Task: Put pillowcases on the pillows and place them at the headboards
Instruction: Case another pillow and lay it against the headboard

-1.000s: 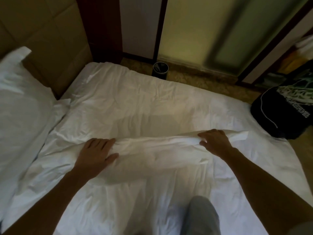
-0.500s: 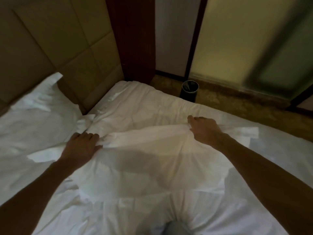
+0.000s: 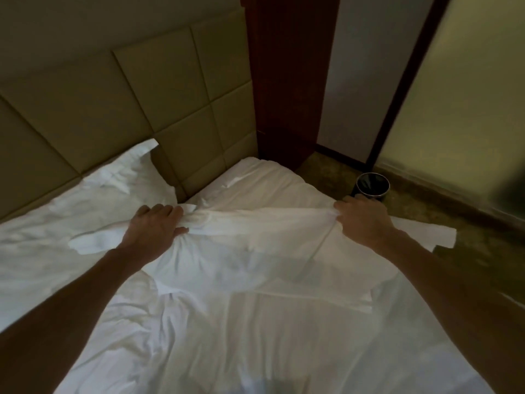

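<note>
Our fingers curl tight into the top edge of the cased pillow, left hand and right hand well apart so it lifts evenly off the bed. We judge it is bound for the headboard nearby.

Both arms are stretched out forward, bare as far as can be seen, brought in from the bottom corners and angled a bit toward each other. The left hand is turned palm down, fingers curled over and thumb laid along the near side, so a bunch of the pillow is pinched at its top edge. The right hand is held roughly level with it and well apart, knuckles up, fingers folded round the same edge. Both wrists are held pretty much straight. The right fingertips can't really be made out, they're tucked under the fist.
</note>
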`<state>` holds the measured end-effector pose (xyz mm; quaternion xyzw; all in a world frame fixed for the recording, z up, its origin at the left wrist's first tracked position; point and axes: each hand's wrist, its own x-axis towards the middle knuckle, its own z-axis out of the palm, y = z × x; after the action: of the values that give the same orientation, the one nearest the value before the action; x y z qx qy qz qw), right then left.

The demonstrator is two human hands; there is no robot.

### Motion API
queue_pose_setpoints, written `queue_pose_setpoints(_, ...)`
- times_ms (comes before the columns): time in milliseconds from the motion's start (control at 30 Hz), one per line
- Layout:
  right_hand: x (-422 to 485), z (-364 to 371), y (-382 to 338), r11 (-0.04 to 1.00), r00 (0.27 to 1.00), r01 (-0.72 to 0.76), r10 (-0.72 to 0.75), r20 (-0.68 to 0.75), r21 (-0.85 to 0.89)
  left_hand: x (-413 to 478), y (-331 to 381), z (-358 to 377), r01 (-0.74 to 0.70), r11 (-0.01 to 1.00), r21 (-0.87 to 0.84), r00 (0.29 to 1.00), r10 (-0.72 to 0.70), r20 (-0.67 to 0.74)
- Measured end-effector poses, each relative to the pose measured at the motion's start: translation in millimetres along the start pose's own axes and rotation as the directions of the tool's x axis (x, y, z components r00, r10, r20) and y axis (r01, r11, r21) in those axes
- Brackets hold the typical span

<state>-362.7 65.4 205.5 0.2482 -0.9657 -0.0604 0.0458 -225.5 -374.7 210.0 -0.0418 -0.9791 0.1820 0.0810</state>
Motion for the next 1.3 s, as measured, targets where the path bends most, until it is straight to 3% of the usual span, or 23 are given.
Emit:
queue_pose_setpoints(200,31.6,19.5,-19.5,0.999,1.000,-0.004,0.004,0.005,0.039,11.9,-20.6,36.4,0.049,0.997,-0.063,0.994,-0.042,0.097)
queue_pose_setpoints(333,35.9,55.1,-44.4,0.996,0.982,-0.081,0.074,0.171,0.033,22.9,-25.8,91.3,-0.027,0.993,-0.111,0.984,0.046,0.172)
queue_pose_setpoints(467,39.3,92.4,-55.7,0.981,0.906,-0.186,0.148,0.396,0.059,76.1,-38.5,148.3,-0.118,0.969,-0.216,0.961,0.167,0.220)
queue_pose_setpoints(600,67.4,88.7,-63.0,0.873,0.840,-0.386,0.198,0.505,0.300,152.1,-68.2,187.8,-0.162,0.897,-0.411,0.869,0.327,0.371)
queue_pose_setpoints(700,93.2,87.3,-76.0,0.837,0.800,-0.449,0.220,0.559,0.312,180.6,-85.2,206.5,-0.125,0.849,-0.514,0.804,0.390,0.449)
queue_pose_setpoints(867,115.9,89.9,-92.3,0.850,0.757,-0.507,0.357,0.547,0.146,186.1,-91.2,230.7,-0.085,0.831,-0.550,0.723,0.431,0.539)
queue_pose_setpoints(1000,124.1,80.2,-116.1,0.914,0.775,-0.390,0.391,0.497,-0.111,191.8,-95.1,226.6,-0.102,0.820,-0.563,0.677,0.472,0.565)
queue_pose_setpoints(1167,122.1,61.7,-133.1,0.881,0.817,-0.435,0.474,0.329,-0.187,195.1,-98.9,207.7,-0.120,0.819,-0.561,0.791,0.421,0.445)
queue_pose_setpoints(1300,174.1,17.5,-99.2,0.888,0.874,-0.401,0.445,0.194,-0.226,211.4,-130.8,177.2,0.052,0.738,-0.673,0.869,0.299,0.395)
